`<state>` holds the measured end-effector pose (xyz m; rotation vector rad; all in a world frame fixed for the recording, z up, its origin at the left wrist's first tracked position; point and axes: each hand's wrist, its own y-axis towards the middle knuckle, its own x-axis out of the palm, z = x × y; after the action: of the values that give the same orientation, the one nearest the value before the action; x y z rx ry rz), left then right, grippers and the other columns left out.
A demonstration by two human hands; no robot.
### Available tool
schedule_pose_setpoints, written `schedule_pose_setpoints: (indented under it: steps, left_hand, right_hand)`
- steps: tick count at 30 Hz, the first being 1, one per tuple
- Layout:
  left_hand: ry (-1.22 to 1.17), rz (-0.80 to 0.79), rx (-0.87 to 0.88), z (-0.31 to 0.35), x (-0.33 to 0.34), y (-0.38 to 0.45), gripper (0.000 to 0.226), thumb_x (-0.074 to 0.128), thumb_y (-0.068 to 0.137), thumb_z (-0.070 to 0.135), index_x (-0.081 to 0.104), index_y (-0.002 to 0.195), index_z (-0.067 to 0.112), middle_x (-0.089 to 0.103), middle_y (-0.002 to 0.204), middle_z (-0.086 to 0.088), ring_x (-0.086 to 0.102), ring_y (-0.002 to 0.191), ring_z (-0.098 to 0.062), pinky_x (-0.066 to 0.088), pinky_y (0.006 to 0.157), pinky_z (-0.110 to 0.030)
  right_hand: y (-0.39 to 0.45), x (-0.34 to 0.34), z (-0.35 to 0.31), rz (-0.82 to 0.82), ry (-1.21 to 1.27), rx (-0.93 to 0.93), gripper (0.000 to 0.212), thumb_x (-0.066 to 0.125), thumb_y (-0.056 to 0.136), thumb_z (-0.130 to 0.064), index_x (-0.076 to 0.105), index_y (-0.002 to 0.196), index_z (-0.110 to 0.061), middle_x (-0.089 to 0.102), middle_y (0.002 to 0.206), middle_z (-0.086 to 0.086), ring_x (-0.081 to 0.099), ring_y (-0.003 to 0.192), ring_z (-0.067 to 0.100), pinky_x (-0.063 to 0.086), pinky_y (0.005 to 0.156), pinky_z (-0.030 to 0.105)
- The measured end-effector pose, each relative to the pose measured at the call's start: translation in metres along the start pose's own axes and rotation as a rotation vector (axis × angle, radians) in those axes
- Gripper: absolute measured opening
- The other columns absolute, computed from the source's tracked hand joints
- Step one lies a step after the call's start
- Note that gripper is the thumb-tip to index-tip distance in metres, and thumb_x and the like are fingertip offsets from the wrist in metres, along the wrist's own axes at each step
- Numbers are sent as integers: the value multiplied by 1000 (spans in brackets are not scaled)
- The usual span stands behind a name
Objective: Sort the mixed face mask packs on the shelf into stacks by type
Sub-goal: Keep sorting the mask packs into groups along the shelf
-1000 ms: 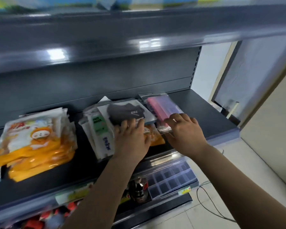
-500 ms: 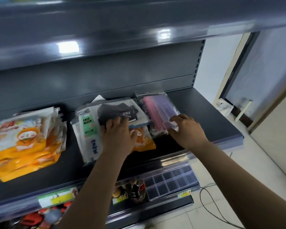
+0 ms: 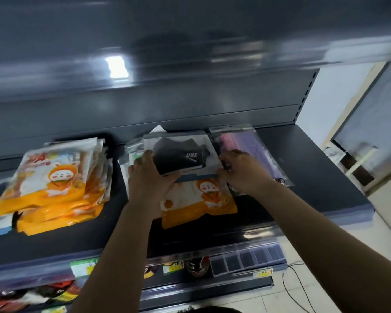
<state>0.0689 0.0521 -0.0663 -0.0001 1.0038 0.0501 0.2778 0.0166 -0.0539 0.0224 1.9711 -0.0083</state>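
**Q:** What is the setting?

**A:** A dark metal shelf in a shop, with another shelf overhead and tiled floor at lower right. Price-label strips run along its front edge.

**Q:** Reading left to right, what lies on it?

**A:** Well to the left of both hands sits the sorted orange stack, cartoon-printed packs piled flat. The left hand grips the left edge of the black mask pack, thumb on top and fingers seemingly curled beneath. The right hand pinches the pack's right lower corner. Directly below the grip, partly under both hands, lies a stray orange pack. Just beyond the right hand rests the purple mask pack, flat against the back panel.

**Q:** How will the black pack handle?

**A:** Judged from its glossy clear sleeve, it is light, limp and slippery; it would likely sag if held by one corner. Holding opposite edges, as here, keeps it flat.

**Q:** And the orange pack underneath?

**A:** Probably equally light, with a smooth film that slides readily. Its free lower edge, nearest the person, offers the easiest hold for carrying it across to the left stack.
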Motion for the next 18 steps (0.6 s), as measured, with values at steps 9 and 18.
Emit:
schedule_pose_setpoints:
  steps: [9,18]
  left_hand:
    - [-466,95,120,-9,-12,-2,68,73,71,5,41,130,18,50,118,2,50,113,-19,45,87,-36]
    - [-658,210,177,-12,-32,-41,75,76,74,7,37,137,19,50,126,7,52,103,3,42,85,-8]
  right_hand:
    - [10,10,-14,-75,86,81,40,53,89,-37,50,123,-17,62,103,5,59,100,26,35,75,27]
    - [-18,4,-36,286,672,85,37,68,79,-13,56,113,-19,63,93,-7,55,78,2,40,61,10]
